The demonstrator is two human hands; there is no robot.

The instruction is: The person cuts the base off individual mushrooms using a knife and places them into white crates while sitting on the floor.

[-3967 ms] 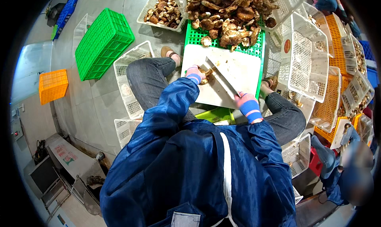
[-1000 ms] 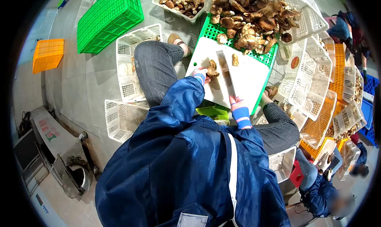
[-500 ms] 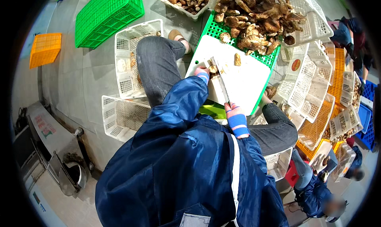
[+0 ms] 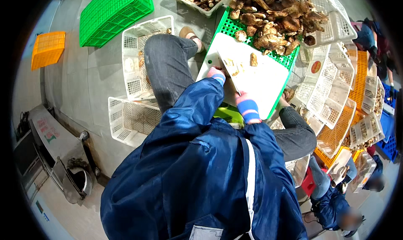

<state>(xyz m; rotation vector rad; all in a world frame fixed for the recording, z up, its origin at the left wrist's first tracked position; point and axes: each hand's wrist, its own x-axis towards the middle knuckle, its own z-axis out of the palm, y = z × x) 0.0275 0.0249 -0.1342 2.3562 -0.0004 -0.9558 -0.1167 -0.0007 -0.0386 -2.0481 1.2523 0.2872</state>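
My right hand (image 4: 242, 99), in a striped cuff, grips a knife (image 4: 228, 72) whose long blade slants up and left over a white cutting board (image 4: 268, 80). My left hand (image 4: 217, 73) is closed at the board's left side beside the blade; what its fingers hold is hidden. A short brown mushroom piece (image 4: 253, 59) stands out on the board, with pale trimmings close to the knife. Beyond the board, a big heap of brown mushrooms (image 4: 289, 19) rests on a green perforated crate surface (image 4: 228, 26).
White baskets (image 4: 134, 118) stand by my left leg, and more white baskets (image 4: 331, 86) line the right. A basket of mushrooms (image 4: 197, 0) sits at the far side. Green crates (image 4: 117, 17) and an orange basket (image 4: 48, 50) are at left. A co-worker (image 4: 331, 202) sits at lower right.
The knife and my right hand have shifted slightly up and left. The pale mushroom piece seen at my left fingers before is now hidden. My view has shifted a little.
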